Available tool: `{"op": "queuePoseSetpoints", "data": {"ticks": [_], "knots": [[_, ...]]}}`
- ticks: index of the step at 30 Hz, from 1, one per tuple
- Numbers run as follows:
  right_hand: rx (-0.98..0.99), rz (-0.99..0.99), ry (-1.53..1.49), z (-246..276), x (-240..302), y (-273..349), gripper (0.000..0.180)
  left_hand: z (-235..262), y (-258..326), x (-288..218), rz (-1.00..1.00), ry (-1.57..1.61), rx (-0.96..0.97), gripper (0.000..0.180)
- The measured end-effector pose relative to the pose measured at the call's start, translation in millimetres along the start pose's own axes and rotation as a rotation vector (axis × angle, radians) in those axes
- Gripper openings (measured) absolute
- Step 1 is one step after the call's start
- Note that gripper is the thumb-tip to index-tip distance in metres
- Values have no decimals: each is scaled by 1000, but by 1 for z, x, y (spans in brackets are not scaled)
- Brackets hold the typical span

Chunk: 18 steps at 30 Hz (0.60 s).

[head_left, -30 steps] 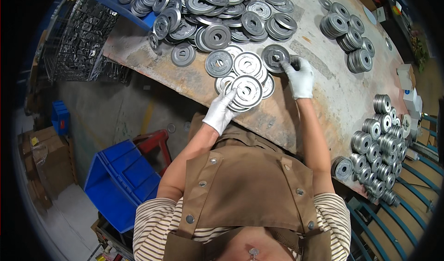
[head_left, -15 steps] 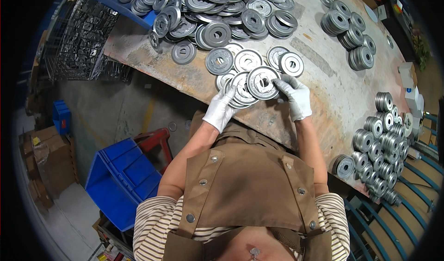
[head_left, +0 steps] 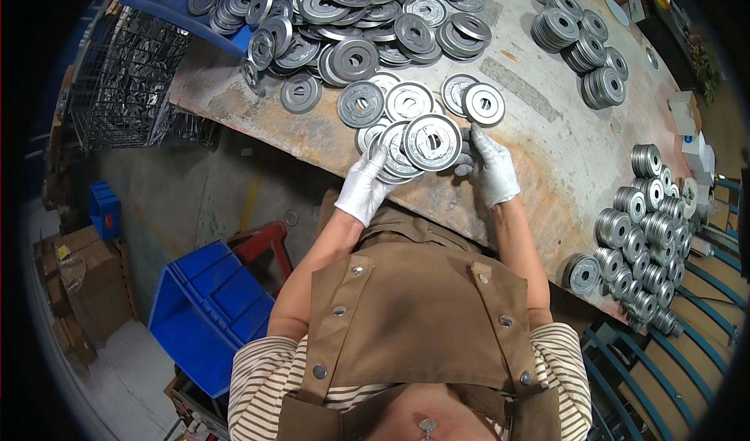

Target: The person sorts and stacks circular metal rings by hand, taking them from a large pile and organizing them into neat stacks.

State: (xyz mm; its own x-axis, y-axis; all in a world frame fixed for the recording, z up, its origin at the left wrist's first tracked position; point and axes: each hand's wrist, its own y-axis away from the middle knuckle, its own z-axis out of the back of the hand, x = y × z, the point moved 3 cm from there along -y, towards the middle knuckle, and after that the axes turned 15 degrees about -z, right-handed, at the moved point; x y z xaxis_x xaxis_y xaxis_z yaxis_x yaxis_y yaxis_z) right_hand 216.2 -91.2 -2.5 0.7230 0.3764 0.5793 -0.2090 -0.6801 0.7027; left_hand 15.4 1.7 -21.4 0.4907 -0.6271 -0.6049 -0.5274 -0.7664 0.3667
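Nearest to the camera are a brown apron [head_left: 414, 324] and a striped shirt [head_left: 258, 386] of the person. Both forearms go up from there to the worn table [head_left: 547, 160]. The left hand [head_left: 366, 185], in a white glove, holds the left edge of a small stack of metal discs [head_left: 414, 148], which rests at the near edge of the table. The fingers are curled around the rim of the stack. The right hand [head_left: 491, 171], also in a white glove, presses against the right side of the same stack with the fingers bent onto it. So the stack is held between the two hands, and the top disc shows a square hole in the middle.

Just behind the stack, some single discs [head_left: 406, 101] lie flat on the table. Further away is a big loose heap of discs [head_left: 351, 19], partly over a blue tray [head_left: 168, 7]. At the right there are neat piles of discs [head_left: 641, 238], and more piles [head_left: 578, 42] at the far right. On the floor at the left stands a blue crate [head_left: 207, 308].
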Motion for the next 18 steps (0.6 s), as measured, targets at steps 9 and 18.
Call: {"op": "queuePoseSetpoints", "data": {"ticks": [9,18], "knots": [[8,-7,-11,-2,-1,5,36,-2,2,-2,5,-8,12,48],[-68,147,387,-30,3,21,29,1,2,9,20,-42,32,47]]}}
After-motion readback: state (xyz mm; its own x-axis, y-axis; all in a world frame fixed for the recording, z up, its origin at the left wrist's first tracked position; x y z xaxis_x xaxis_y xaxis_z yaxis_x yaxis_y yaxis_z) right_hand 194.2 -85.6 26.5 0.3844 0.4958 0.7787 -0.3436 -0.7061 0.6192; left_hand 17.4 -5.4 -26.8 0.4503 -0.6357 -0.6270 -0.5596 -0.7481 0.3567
